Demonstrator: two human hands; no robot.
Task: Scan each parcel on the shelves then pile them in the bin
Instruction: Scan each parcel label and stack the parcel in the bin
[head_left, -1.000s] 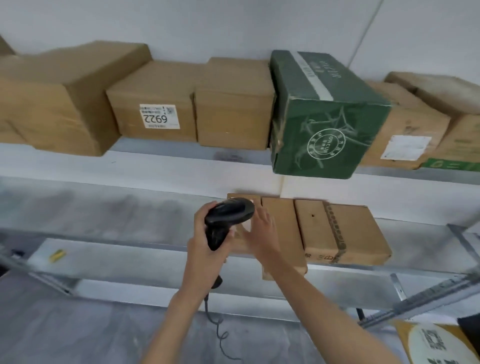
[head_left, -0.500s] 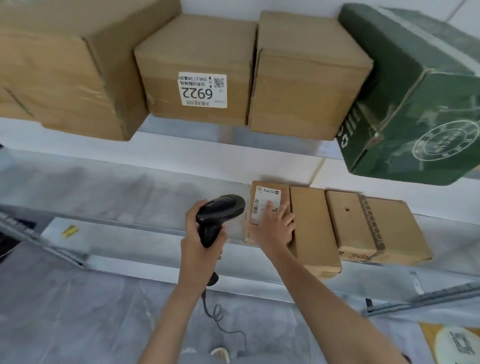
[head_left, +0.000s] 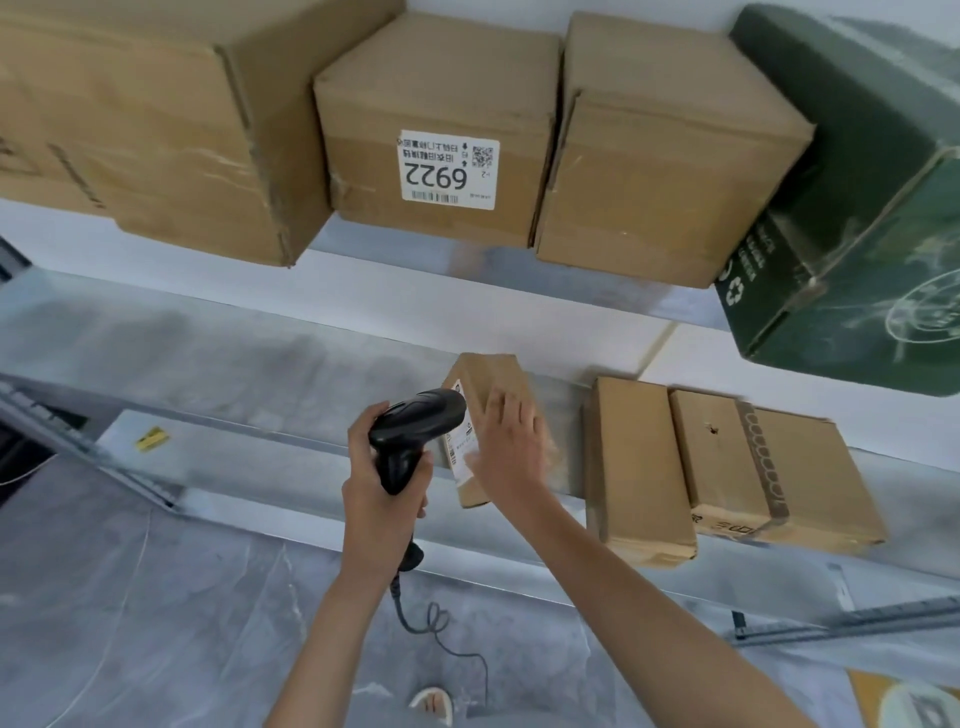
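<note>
My left hand (head_left: 382, 491) grips a black corded barcode scanner (head_left: 415, 434), its head close to the white label on a small cardboard parcel (head_left: 485, 387). My right hand (head_left: 511, 447) lies over that parcel and holds it tilted on its side on the lower metal shelf (head_left: 291, 400). Two more flat cardboard parcels sit to the right, a narrow one (head_left: 636, 467) and a taped one (head_left: 769, 467). On the upper shelf stand a box labelled 6922 (head_left: 441, 130), a plain box (head_left: 665, 171), a large box (head_left: 145, 119) and a dark green box (head_left: 872, 218).
The scanner's coiled cable (head_left: 436, 629) hangs down toward the grey plastic-covered floor (head_left: 156, 623). A metal shelf frame rail (head_left: 88, 447) juts out at the left. A yellow printed item (head_left: 904, 701) shows at the bottom right corner. No bin is in view.
My right hand has pulled the small parcel left, away from the narrow box, and turned it up on its side so the label faces the scanner. The view has moved closer to the shelves.
</note>
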